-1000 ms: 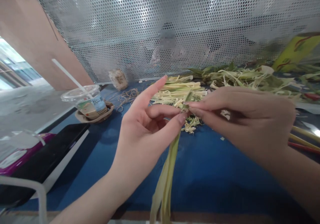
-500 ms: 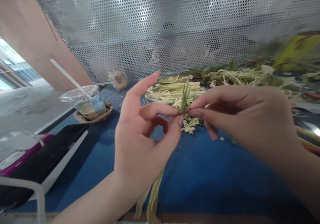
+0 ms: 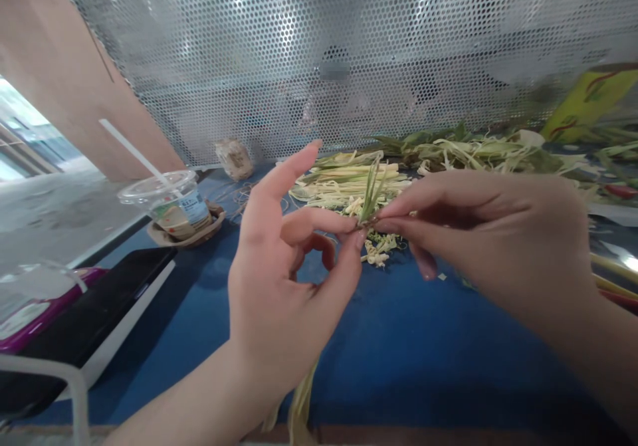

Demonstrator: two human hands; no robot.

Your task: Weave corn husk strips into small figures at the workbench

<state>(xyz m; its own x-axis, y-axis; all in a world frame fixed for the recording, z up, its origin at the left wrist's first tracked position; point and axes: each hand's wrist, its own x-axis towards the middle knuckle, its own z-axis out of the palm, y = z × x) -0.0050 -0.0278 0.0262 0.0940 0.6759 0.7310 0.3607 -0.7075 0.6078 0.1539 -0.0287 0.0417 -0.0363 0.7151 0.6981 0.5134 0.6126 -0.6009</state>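
My left hand pinches the base of a small bundle of green leaf strips between thumb and finger, its index finger raised. The thin blades point upward and fan slightly. Closed beside it, my right hand pinches the same base from the other side; my fingertips partly hide that spot. Long pale-green leaf strips hang below my left hand over the table's front edge. Behind the bundle lie small yellowish-green curled pieces and a row of pale leaf strips.
On the blue table, a heap of leaves lies at the back right near a yellow packet. At left are a plastic cup with a straw and a black phone-like slab. A perforated metal screen stands behind.
The green blades have spread apart a little at the top. Both hands stay almost in place, and the hanging strips have shifted slightly left.
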